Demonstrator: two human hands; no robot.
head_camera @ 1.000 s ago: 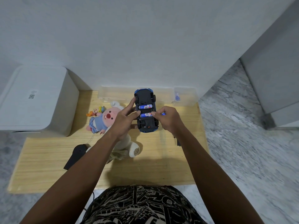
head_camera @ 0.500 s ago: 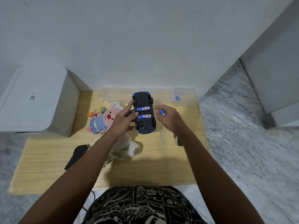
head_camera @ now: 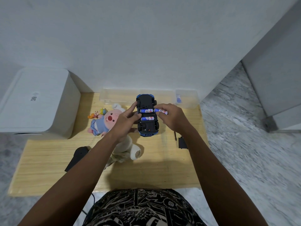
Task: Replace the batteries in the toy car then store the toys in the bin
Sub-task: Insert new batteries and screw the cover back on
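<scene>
A white box (head_camera: pixel 37 101) sits at the far left of the wooden surface (head_camera: pixel 48 160). A black remote (head_camera: pixel 76 158) lies near the front, and a pink plush toy (head_camera: pixel 104 122) lies beside it. My left hand (head_camera: pixel 125 123) grips the toy car (head_camera: pixel 147 115), held upside down above the surface, with two batteries (head_camera: pixel 147 114) seated in its open compartment. My right hand (head_camera: pixel 172 117) pinches a third battery (head_camera: pixel 161 111) at the car's right edge. A clear bin (head_camera: pixel 118 97) stands behind the car. A small clear container (head_camera: pixel 186 98) sits at the back right.
</scene>
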